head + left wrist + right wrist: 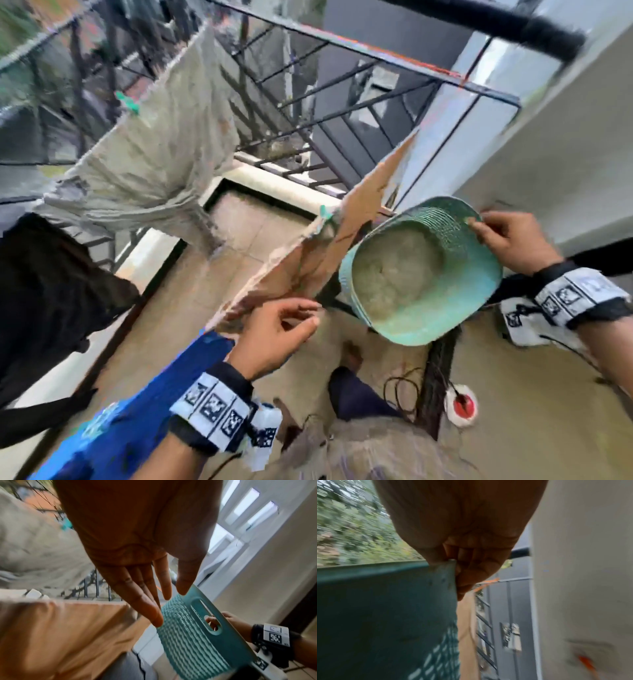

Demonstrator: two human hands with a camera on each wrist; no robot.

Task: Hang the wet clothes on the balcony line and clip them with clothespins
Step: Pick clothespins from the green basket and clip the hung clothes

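1. Right hand (pixel 507 240) grips the rim of a teal laundry basket (pixel 479 301), tipped up in the air, pale cloth (pixel 394 274) bunched inside.
2. Left hand (pixel 277 332) hangs loose and holds nothing, just beside the tan garment (pixel 342 240) on the line.
3. A teal clothespin (pixel 127 102) clips the grey garment (pixel 154 164) by the railing (pixel 308 102).

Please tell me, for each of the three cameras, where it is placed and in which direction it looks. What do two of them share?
Head: on the head, looking down at the balcony floor; both hands, left hand, right hand gripping the teal basket.
Left wrist: looks along the open left fingers toward the basket.
Right wrist: looks along the fingers curled on the basket rim, toward the railing.
All three views share the basket; each shows the orange cloth.
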